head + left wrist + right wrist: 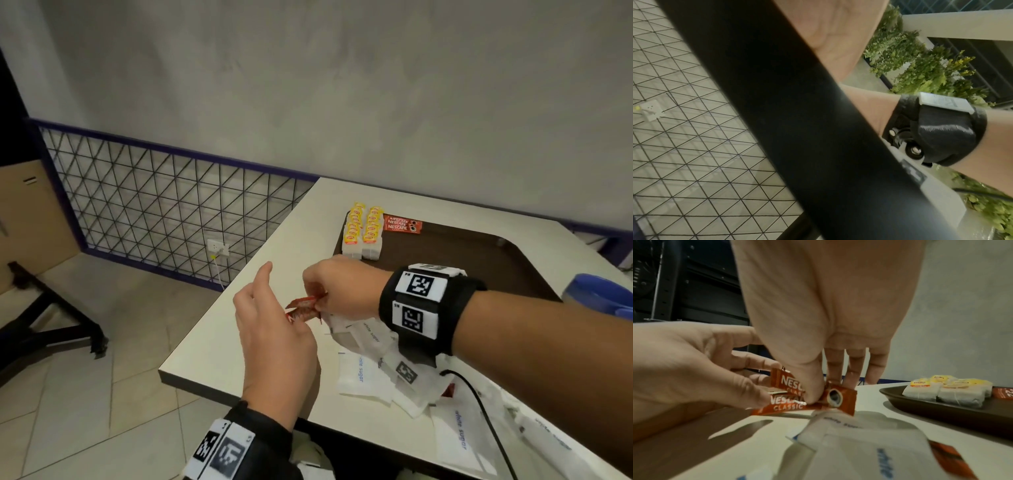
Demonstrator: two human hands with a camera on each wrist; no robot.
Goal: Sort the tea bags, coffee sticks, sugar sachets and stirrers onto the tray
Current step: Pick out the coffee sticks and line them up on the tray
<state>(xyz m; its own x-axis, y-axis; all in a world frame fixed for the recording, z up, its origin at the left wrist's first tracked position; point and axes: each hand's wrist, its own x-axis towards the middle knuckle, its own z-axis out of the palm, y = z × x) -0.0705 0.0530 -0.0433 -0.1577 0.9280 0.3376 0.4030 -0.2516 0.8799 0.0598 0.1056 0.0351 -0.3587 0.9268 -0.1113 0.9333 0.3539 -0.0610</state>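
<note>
Both hands meet over the white table's left part, holding a couple of red Nescafe coffee sticks (303, 306) between them. My right hand (320, 301) pinches the coffee sticks (789, 400) with thumb against fingers, as the right wrist view shows close up (818, 392). My left hand (294, 318) holds their other end with curled fingers (764, 386). The dark brown tray (462, 260) lies behind, carrying two rows of yellow-tagged tea bags (363, 229) and red coffee sticks (402, 224). White sugar sachets (363, 370) lie in a loose pile under my right wrist. In the left wrist view only part of the palm (828, 32) shows.
The table's left edge (239, 291) drops to a tiled floor just beside my left hand. A black cable (486, 411) crosses the sachets at the near right. A blue object (599, 294) sits at the right edge. Another red stick (949, 457) lies among the sachets.
</note>
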